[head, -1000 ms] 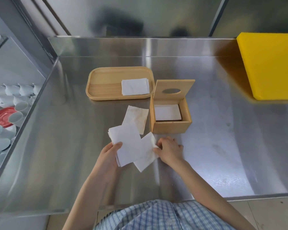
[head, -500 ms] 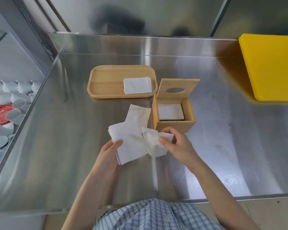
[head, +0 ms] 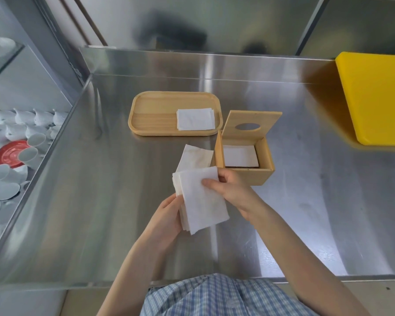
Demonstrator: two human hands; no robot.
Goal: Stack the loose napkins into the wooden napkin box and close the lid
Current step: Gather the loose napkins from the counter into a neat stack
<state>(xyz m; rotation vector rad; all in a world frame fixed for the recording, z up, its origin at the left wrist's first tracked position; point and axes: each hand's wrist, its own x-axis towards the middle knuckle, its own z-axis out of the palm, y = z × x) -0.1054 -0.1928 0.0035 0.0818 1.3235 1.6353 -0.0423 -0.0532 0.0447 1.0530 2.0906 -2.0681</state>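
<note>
Head camera looked down on a brushed stainless-steel counter, where both bare hands met over a small stack of white square paper napkins. The left hand cupped the stack from below and from its own outer side, fingers closed around the lower edge. The right hand pinched the stack's upper right corner — thumb on top, fingers curled behind — so both hands were closed on the same napkins, lifted off the steel.

Just beyond the right hand's knuckles stood the square light-wood napkin box, its hinged wooden lid with an oval slot tilted up and back, open. Inside lay a flat white napkin on the box's floor. Just beyond the held stack, touching or nearly touching the box's left wall, one more loose cream-white napkin lay on the counter, partly hidden by the stack.

Farther out from the left hand sat an oval-cornered shallow wooden tray with a folded white napkin pile at its right end. Well off to the right of the right hand lay a thick yellow plastic cutting board — and far to the left of the left hand, below counter level, white ceramic cups and a red saucer were racked.
</note>
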